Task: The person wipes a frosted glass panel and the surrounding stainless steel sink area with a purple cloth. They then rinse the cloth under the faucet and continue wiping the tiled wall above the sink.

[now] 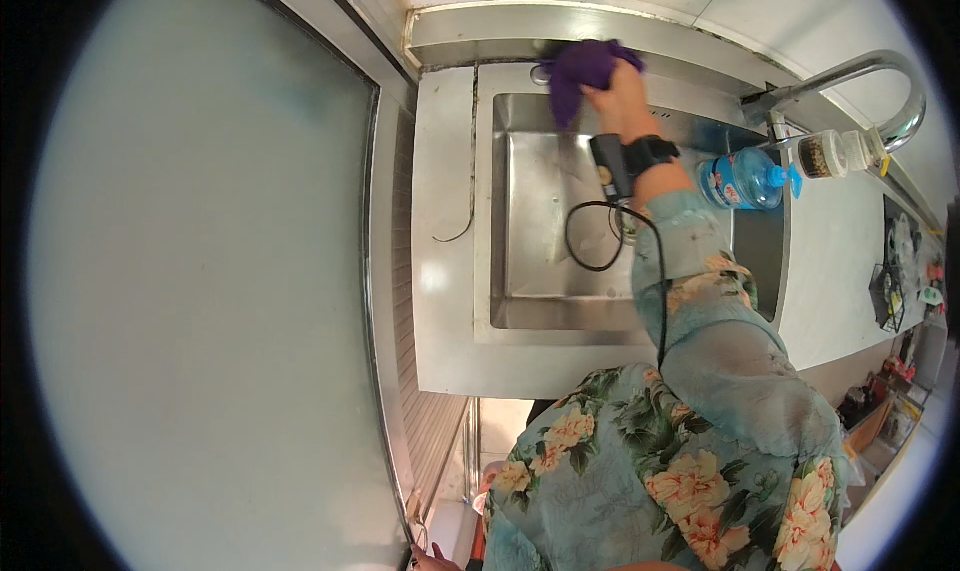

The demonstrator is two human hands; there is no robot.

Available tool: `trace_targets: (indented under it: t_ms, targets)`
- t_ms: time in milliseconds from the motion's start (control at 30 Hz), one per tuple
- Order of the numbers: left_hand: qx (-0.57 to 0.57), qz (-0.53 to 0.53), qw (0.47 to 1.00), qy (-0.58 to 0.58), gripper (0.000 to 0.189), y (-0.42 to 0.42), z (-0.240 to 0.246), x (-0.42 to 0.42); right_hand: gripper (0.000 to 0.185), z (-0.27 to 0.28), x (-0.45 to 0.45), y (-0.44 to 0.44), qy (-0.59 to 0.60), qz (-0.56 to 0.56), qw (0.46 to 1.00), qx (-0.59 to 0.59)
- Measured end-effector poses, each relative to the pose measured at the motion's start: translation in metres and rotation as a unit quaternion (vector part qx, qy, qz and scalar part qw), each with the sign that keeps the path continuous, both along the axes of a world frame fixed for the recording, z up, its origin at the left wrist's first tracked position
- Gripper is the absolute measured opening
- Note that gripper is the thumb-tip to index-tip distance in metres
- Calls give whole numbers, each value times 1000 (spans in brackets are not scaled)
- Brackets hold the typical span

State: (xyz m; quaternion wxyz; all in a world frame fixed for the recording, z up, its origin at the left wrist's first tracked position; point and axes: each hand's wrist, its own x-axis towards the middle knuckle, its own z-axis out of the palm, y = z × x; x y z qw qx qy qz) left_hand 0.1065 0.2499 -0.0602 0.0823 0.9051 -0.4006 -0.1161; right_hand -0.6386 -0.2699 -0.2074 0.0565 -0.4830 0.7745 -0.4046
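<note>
My right hand point(621, 102) is shut on a purple cloth point(586, 68) at the back rim of the stainless steel sink point(540, 196). Part of the cloth hangs over the sink's back edge. A black device with a looped cable is strapped at my right wrist. A blue pump bottle point(739, 179) lies on its side to the right of my forearm. At the bottom edge of the view, my left hand point(435, 561) is partly cut off beside the frame of the frosted panel; its grip is not clear.
A chrome faucet point(840, 80) curves over the back right corner. Clear jars point(823, 155) stand beside it. The frosted glass panel point(210, 271) fills the left side. A black wire basket point(887, 297) sits on the right counter point(832, 271).
</note>
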Motion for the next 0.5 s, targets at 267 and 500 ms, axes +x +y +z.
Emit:
trace_targets:
  t_ms: [267,500]
  targets:
    - [0,66,995,68,60,8,-7,1,21,-77,25,-94,-380,180,895,-150]
    - [-124,399,876,243,61,-16,0,-5,44,-58,-85,59,93,-86,992,-13]
